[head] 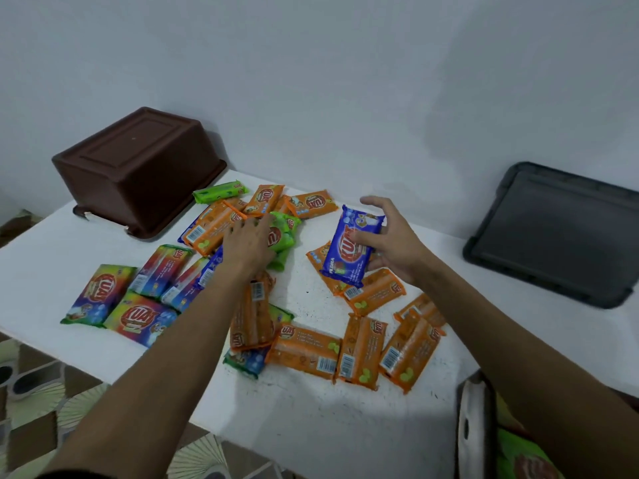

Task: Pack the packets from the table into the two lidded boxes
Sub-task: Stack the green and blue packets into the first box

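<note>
Forearms [166, 347] cross orange packets [304, 354]; right of the brown box [138, 167], right hand [394, 243] clasps a blue packet [349, 250], left hand [249, 243] grip on green packet [283, 233] unclear

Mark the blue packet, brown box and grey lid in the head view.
blue packet [345, 259]: head view, middle of its printed front.
brown box [138, 157]: head view, centre of its upturned base.
grey lid [556, 233]: head view, flat central panel.
</note>
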`<state>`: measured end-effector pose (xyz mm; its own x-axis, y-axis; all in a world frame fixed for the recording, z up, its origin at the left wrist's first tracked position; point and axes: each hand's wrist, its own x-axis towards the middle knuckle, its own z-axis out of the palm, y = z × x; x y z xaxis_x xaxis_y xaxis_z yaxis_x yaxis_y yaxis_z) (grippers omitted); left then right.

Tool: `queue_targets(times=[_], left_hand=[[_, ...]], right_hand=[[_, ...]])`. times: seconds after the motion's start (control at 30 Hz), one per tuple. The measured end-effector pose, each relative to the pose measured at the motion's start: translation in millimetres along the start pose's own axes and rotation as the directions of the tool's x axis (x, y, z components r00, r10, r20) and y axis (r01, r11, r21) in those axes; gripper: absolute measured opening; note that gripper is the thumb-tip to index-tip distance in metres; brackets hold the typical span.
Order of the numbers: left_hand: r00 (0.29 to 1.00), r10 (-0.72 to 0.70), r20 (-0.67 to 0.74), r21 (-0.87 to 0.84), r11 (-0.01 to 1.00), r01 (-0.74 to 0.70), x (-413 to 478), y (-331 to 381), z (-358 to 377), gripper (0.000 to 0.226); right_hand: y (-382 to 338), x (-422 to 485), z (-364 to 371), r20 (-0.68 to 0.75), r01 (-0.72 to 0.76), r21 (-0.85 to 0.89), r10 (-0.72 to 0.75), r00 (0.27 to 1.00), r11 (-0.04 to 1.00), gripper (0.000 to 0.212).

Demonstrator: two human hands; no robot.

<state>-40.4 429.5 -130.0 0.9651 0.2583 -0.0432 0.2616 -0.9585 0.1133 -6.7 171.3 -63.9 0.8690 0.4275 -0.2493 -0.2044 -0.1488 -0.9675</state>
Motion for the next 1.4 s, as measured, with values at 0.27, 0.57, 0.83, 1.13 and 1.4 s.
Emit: queue_targets(times=[0.27,0.57,0.83,1.13,1.4], left_hand=[[0.964,0.039,-0.261,-0.088,0.994,-0.064,-16.6,20.9,-9.9,0.048],[0.922,-0.208,-0.326,-0.788,0.598,-0.144,-40.7,64.3,-39.4,0.036],[0.974,-0.160,-0.158,-0.959,0.260,-0.113,-94.2,138.5,-51.3,0.030],[0.996,0.043,-0.074,-0.997,-0.036,-0.073,-172.1,235.9,-63.7,0.035],[0.976,0.193,-0.104,-0.994,-0.008,-0.105,-222.9,288.4,-42.4,0.035]], right_hand=[[1.3,-38.3,-19.2,-0.052,0.113,-0.184,-0.124,0.991,0.976,0.036],[0.2,-101.3,-50.0,-0.049,0.119,-0.098,-0.124,0.991,0.988,0.037],[-0.9,-175.9,-87.9,-0.180,0.115,-0.040,-0.121,0.976,0.993,0.025],[11.8,-276.1,-143.5,-0.291,0.156,-0.115,-0.184,0.939,0.981,0.025],[36.5,-356.0,-193.5,-0.393,0.073,-0.082,-0.100,0.914,0.994,0.033]])
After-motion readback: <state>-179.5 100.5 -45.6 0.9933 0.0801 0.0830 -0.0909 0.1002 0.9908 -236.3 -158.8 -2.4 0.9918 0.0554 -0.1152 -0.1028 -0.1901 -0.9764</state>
